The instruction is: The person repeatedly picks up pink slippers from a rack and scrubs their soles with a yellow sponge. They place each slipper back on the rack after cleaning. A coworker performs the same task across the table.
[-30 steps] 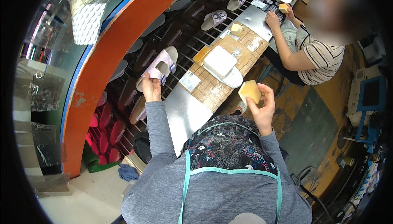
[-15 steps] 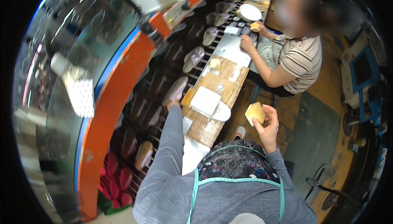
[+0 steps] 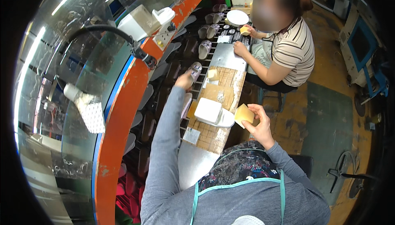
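Our left fingers (image 3: 186, 78) gripped the far slipper (image 3: 195, 69), lying lengthwise away, while our right hand (image 3: 258, 124) pinched a yellow sponge (image 3: 243, 114) nearer us.

A pale slipper (image 3: 195, 70) lies sole-down on the conveyor rack, under the left hand (image 3: 184, 80). A yellow sponge block (image 3: 243, 114), roughly square, stands tilted, pinched in the right hand (image 3: 258, 125).

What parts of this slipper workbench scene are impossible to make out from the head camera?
- Left hand: its fingers, wrapped around the slipper, are too small to read.
- Right hand: the yellow sponge block covers its fingertips.
- Dark slippers under the orange rail: shadowed.
- Co-worker's face: blurred.
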`<act>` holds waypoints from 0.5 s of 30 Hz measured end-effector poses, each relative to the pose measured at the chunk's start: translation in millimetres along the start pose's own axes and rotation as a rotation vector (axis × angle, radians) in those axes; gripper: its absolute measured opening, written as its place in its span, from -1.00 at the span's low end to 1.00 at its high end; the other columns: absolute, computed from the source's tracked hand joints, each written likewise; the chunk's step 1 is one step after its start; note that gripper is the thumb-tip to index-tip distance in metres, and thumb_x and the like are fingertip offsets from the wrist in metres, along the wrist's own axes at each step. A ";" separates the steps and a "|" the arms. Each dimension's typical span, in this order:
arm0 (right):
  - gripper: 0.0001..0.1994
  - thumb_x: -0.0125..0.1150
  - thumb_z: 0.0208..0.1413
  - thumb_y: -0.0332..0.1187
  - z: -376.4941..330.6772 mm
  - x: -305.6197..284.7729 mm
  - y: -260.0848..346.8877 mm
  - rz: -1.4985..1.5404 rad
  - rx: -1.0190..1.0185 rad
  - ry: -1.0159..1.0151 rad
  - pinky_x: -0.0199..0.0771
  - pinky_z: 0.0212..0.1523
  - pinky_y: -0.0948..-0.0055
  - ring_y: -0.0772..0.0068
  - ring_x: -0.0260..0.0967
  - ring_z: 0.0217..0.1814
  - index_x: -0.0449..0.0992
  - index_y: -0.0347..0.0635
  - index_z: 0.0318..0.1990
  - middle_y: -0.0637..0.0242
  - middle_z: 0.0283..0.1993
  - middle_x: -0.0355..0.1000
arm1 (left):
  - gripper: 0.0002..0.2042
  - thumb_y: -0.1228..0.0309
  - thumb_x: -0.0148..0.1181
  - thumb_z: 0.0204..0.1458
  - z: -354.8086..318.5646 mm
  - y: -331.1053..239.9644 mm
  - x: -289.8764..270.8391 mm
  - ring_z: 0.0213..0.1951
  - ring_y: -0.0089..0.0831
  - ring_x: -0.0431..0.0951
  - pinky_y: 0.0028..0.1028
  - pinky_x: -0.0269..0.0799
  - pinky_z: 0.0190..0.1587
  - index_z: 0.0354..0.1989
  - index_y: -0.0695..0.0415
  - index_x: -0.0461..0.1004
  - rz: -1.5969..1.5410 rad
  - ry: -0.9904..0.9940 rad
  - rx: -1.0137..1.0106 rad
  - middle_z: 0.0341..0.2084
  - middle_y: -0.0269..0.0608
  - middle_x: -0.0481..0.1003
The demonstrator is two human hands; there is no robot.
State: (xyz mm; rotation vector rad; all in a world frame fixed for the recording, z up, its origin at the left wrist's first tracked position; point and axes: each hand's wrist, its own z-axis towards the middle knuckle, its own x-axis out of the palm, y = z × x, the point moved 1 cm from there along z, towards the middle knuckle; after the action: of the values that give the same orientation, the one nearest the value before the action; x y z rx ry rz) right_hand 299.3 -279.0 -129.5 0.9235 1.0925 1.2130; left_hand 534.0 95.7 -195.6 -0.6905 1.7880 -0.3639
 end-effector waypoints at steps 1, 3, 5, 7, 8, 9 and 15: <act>-0.47 0.40 -0.12 -0.45 -3.6 -0.2 1.7 0.000 -0.006 0.010 0.33 -0.11 0.51 0.51 0.41 -0.06 0.39 -0.18 0.09 0.27 -0.07 0.49 | -0.25 0.52 0.06 -0.02 -3.4 -41.3 -4.0 -0.48 -0.33 0.63 -0.25 0.54 -0.46 0.42 -0.20 0.07 0.096 -0.101 0.150 -0.40 0.03 0.59; -0.46 0.41 -0.11 -0.45 -12.2 -3.9 4.5 0.029 -0.015 0.000 0.34 -0.10 0.50 0.50 0.40 -0.03 0.38 -0.19 0.10 0.26 -0.03 0.47 | -0.04 0.59 0.05 -0.09 -2.0 -117.3 -20.8 -0.50 -0.28 0.64 -0.27 0.55 -0.40 0.48 -0.27 -0.31 0.229 0.025 0.143 -0.46 0.04 0.61; -0.49 0.41 -0.11 -0.43 -22.0 -14.1 4.9 -0.033 -0.043 -0.077 0.39 -0.09 0.46 0.43 0.45 -0.02 0.40 -0.19 0.07 0.26 -0.04 0.50 | 0.01 0.62 0.03 -0.09 -4.8 -175.2 -27.6 -0.52 -0.30 0.63 -0.30 0.55 -0.41 0.47 -0.33 -0.42 0.327 -0.018 0.230 -0.52 0.00 0.60; -0.53 0.38 -0.05 -0.44 -33.9 -28.5 1.7 -0.090 -0.037 -0.140 0.42 -0.05 0.46 0.45 0.45 0.02 0.40 -0.20 0.06 0.27 -0.01 0.50 | 0.01 0.62 0.06 -0.06 -6.6 -212.9 -27.9 -0.58 -0.41 0.59 -0.40 0.52 -0.49 0.47 -0.39 -0.41 0.133 -0.026 0.231 -0.56 -0.12 0.58; -0.54 0.37 -0.03 -0.45 -41.1 -34.1 -2.6 0.095 0.037 -0.176 0.41 -0.05 0.46 0.47 0.44 0.02 0.39 -0.21 0.07 0.29 0.00 0.49 | -0.02 0.54 0.12 -0.04 -7.5 -225.5 -27.0 -0.53 -0.24 0.62 -0.28 0.56 -0.44 0.47 -0.38 -0.36 0.098 -0.069 0.293 -0.51 -0.03 0.60; -0.55 0.35 0.00 -0.46 -48.6 -38.0 -8.2 0.265 0.114 -0.221 0.41 -0.04 0.46 0.49 0.43 0.03 0.38 -0.21 0.08 0.30 0.00 0.49 | -0.04 0.49 0.14 -0.03 -13.3 -230.6 -17.6 -0.46 -0.13 0.63 -0.22 0.56 -0.37 0.47 -0.38 -0.33 0.134 -0.205 0.427 -0.47 0.02 0.60; -0.61 0.21 0.17 -0.19 -73.9 -74.9 -57.8 0.910 0.695 -0.442 0.34 -0.18 0.45 0.41 0.39 -0.09 0.38 -0.09 0.10 0.34 -0.07 0.46 | -0.56 0.55 0.16 0.00 -96.9 -205.8 85.4 -0.54 -0.09 0.52 -0.24 0.45 -0.41 0.12 0.05 0.45 -0.044 -0.503 0.938 -0.58 0.03 0.47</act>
State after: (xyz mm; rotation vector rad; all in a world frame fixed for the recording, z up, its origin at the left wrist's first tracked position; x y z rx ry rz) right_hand 240.6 -362.8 -192.3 2.2743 0.7207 1.2203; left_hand 481.6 -126.9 -113.3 -0.1178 0.9548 -0.8897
